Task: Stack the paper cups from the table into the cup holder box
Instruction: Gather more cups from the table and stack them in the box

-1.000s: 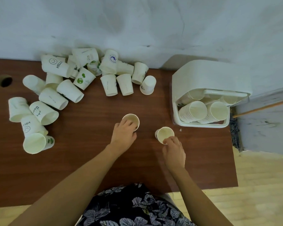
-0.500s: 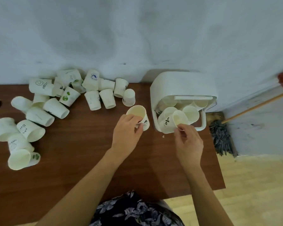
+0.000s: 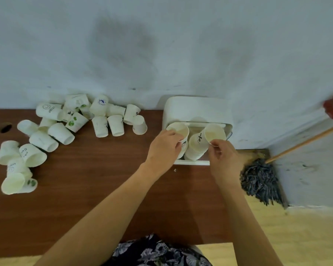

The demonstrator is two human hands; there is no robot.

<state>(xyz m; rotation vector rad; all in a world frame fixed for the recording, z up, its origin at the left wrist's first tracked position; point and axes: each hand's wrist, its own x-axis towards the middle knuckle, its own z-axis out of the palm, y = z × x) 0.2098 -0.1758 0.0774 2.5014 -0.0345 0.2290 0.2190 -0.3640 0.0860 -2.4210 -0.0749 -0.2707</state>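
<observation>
The long brown wooden table point(image 3: 85, 189) is carrying the work, with the white plastic cup holder box point(image 3: 197, 110) sitting at its far right end against the wall. The box is lying with its open face toward the person and is holding nested stacks of white paper cups point(image 3: 194, 150); how many stacks sit behind the front ones cannot be told.

The step in hand appears to be insertion, with both hands feeding cups at the same time. The left hand point(image 3: 164, 148) is gripping the left white paper cup point(image 3: 178, 130) by its side wall, fingers curled around it, mouth facing the camera at the left of the opening. The right hand point(image 3: 222, 156) is pinching the rim of the right white paper cup point(image 3: 214, 132), holding it at the right of the opening.

The next move likely calls for aligning each cup's base with the mouth of a stack, pressing it home and letting go.

The loose pile of white paper cups point(image 3: 65, 127), most on their sides, is waiting at the table's far left.
</observation>
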